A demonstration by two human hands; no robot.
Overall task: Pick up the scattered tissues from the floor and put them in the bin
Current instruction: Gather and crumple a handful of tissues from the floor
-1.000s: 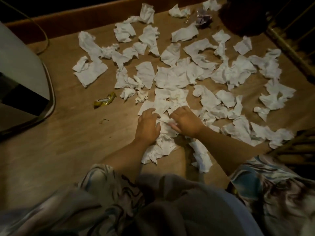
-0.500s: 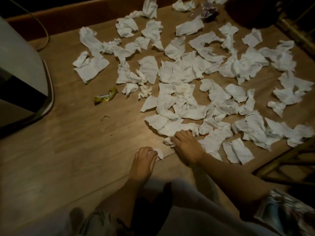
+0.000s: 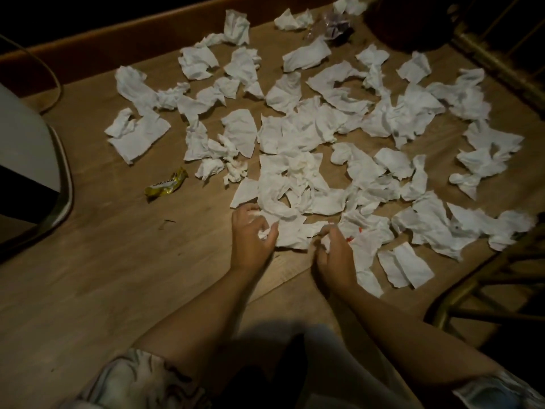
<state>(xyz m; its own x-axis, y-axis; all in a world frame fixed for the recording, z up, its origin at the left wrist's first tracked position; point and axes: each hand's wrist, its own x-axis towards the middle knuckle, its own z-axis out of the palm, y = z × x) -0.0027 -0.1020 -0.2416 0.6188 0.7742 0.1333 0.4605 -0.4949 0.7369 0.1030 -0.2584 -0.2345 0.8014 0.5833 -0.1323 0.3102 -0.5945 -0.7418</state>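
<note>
Both hands have pushed forward since a moment ago, up to the near edge of the tissue spread. Your left hand (image 3: 253, 235) is curled around a small white wad (image 3: 263, 234), fingers closed over it, knuckles just touching the nearest sheets. Your right hand (image 3: 332, 251) is bunched too, pinching a crumpled bit of tissue at the fingertips, right beside a sheet with red marks (image 3: 355, 235).

Ahead of you, the tissues (image 3: 298, 137) cover the wooden floor (image 3: 103, 276) in a wide, loose scatter, some flat, some balled up, many overlapping in the middle. A yellow wrapper (image 3: 166, 185) lies apart to the left of them. Farther left sits a pale, rounded object (image 3: 29, 143) with a dark opening, near a cable (image 3: 54, 78). At the far edge, a crinkled clear wrapper (image 3: 336, 26) rests by a dark round shape (image 3: 407, 22). Patterned sleeves (image 3: 138, 379) frame the bottom.
</note>
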